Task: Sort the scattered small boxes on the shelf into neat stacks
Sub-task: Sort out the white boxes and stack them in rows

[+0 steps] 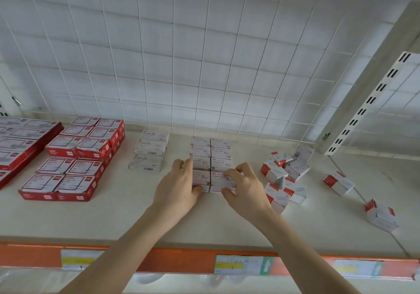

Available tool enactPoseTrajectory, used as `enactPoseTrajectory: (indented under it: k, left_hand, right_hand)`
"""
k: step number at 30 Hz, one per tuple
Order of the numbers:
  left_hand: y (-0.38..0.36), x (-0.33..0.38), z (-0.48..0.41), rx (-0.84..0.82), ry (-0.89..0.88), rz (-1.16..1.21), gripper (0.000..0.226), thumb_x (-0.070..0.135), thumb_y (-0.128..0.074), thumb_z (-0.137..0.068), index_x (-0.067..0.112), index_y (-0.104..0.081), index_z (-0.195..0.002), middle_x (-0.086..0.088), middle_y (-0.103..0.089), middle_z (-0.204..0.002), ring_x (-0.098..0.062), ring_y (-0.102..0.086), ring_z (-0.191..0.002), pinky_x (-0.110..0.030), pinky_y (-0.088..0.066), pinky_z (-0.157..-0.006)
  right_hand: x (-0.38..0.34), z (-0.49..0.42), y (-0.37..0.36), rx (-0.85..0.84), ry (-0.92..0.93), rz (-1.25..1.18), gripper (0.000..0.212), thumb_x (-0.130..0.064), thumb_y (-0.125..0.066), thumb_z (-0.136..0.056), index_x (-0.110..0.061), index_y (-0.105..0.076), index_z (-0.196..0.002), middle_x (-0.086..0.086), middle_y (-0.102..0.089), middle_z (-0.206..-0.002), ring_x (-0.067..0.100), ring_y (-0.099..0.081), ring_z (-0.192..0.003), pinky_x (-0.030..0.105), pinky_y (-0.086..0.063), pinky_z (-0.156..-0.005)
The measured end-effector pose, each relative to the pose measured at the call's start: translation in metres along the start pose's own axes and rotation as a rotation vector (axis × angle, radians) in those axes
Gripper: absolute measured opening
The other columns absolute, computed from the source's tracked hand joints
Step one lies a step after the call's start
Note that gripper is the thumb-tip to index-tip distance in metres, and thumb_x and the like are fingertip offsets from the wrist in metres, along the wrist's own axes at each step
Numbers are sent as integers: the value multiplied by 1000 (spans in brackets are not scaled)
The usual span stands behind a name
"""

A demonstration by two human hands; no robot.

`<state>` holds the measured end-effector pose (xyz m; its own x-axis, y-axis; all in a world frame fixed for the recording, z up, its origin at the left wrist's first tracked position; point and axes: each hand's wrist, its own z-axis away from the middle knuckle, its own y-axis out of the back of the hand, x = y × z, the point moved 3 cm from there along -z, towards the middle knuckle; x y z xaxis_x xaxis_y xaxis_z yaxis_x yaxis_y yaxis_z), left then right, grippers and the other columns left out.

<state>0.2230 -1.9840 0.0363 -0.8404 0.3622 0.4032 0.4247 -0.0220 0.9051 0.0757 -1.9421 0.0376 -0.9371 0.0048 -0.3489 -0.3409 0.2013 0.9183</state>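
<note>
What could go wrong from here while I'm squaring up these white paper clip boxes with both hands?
The left hand and right hand grip the front of the two-column block of white paper-clip boxes; uneven squeezing may skew the rows behind. The right wrist sits close to the jumbled pile of red-and-white small cardboard boxes; a sideways move might knock them further apart.

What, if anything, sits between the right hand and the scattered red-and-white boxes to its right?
Nothing visible does. The right hand grips the paper clip stack, and only bare shelf lies between it and the scattered boxes just to its right.
</note>
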Motion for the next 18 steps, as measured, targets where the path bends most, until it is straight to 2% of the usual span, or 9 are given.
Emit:
enactPoseTrajectory:
  k: [8,18]
  left_hand:
    - [-1,3,-4,-11,-25,3,50,26,-57,-85,12,-38,-130,-6,-40,-121,-28,-55,-103,-32,-43,-77]
    - [-4,1,-4,-15,21,24,55,29,-57,-86,14,-37,-135,-8,-47,-126,-27,-53,-111,-32,-44,-85]
  right_hand:
    - [3,-2,0,4,12,1,38,-18,-58,-86,-10,-53,-123,8,-43,-118,24,-56,-91,18,-37,-70]
    - [5,-4,-2,20,45,-12,35,-15,-59,-85,-7,-56,-120,10,-45,-116,26,-56,-89,20,-37,-68]
